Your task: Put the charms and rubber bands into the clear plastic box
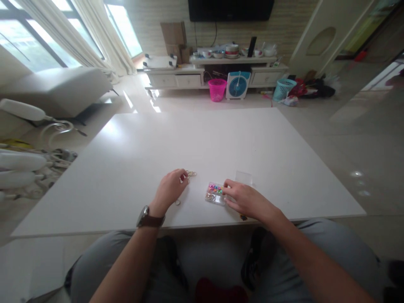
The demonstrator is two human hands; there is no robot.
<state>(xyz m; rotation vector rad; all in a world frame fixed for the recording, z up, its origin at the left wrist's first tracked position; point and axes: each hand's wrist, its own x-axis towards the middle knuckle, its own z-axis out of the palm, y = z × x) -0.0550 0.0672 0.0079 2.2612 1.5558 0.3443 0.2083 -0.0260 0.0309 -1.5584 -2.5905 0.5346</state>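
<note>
My left hand is over the white table, its thumb and fingers curled together beside several small gold-coloured rings. What lies between these fingertips is too small to make out. Another small ring rests on the table below that hand. To the right is a clear plastic compartment box, holding bright multicoloured small pieces and silvery rings. My right hand has its fingers closed on the right side of this box, hiding that end. A clear flat lid-like piece lies just behind the right hand.
A small dark and yellow item sits by the table's front edge, under my right forearm. Beyond the table stand a pink basket, a blue fan, a light blue basket and a white cabinet.
</note>
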